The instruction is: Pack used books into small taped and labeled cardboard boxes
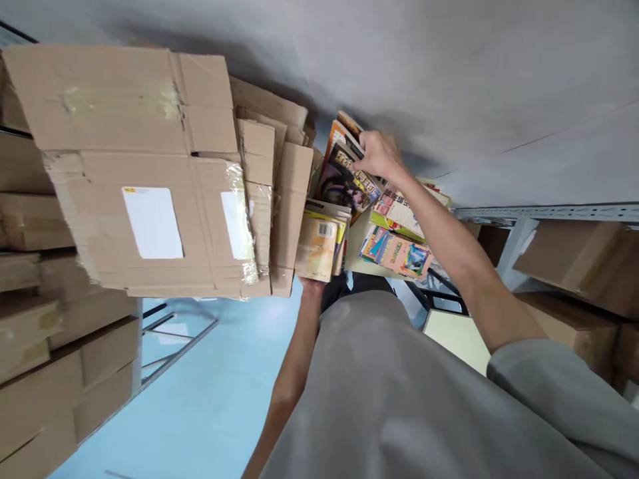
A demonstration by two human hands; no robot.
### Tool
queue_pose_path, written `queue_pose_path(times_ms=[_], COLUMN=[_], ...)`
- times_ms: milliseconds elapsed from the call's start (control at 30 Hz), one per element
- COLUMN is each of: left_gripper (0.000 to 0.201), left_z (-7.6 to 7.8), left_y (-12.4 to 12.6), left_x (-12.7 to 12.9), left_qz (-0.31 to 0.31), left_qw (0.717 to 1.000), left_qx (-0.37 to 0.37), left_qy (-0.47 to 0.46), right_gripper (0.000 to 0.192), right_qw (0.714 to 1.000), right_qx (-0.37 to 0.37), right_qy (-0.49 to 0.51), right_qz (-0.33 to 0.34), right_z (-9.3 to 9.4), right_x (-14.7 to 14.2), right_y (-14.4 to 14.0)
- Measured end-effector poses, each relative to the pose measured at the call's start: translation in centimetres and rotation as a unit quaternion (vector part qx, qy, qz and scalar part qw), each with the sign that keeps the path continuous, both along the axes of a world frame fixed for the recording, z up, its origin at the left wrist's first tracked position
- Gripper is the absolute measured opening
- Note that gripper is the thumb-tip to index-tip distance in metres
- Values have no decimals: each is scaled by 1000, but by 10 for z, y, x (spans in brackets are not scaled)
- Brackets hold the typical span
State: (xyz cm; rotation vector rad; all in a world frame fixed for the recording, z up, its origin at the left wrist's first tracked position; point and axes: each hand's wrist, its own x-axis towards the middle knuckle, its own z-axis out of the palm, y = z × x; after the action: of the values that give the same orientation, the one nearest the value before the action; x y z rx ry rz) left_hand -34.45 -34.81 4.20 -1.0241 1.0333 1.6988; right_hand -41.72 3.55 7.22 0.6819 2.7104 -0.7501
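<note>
My right hand [380, 156] is closed on the top edge of a dark-covered comic book [344, 183], one of several books standing together. My left hand [310, 287] is mostly hidden; it presses against the lower edge of a yellow-orange book stack [319, 246] and holds it. More colourful books [397, 249] lie on a pale table top [357, 249] just right of that stack. My grey shirt fills the lower middle of the view.
A large cardboard box with white labels [144, 173] and flattened cartons [279, 199] sit directly left of the books. More boxes [44, 346] are stacked at far left. A metal shelf with boxes [574, 259] stands at right. Blue floor [214, 392] shows below.
</note>
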Motion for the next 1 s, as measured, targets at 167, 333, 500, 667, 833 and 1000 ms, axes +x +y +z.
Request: queue_pose_path(times_ms=[167, 333, 500, 667, 833, 1000], left_gripper=[67, 61, 51, 34, 19, 8], left_z=[-9, -15, -19, -19, -7, 12], left_y=[0, 1, 6, -3, -19, -15], left_x=[3, -2, -15, -14, 2, 11], left_qz=[45, 39, 15, -97, -215, -357], left_qw=[998, 997, 1000, 989, 967, 931], left_qx=[22, 43, -16, -113, -133, -66], left_qy=[44, 46, 3, 20, 9, 37], right_gripper=[66, 64, 60, 69, 71, 59], right_qw=[996, 982, 946, 904, 843, 759], right_qx=[59, 100, 165, 129, -45, -202], right_qy=[40, 112, 153, 214, 293, 277], right_qz=[-48, -111, -233, -348, -448, -554], right_z=[36, 82, 153, 157, 102, 50], right_x=[23, 73, 139, 214, 278, 298], right_y=[-19, -30, -54, -33, -4, -29])
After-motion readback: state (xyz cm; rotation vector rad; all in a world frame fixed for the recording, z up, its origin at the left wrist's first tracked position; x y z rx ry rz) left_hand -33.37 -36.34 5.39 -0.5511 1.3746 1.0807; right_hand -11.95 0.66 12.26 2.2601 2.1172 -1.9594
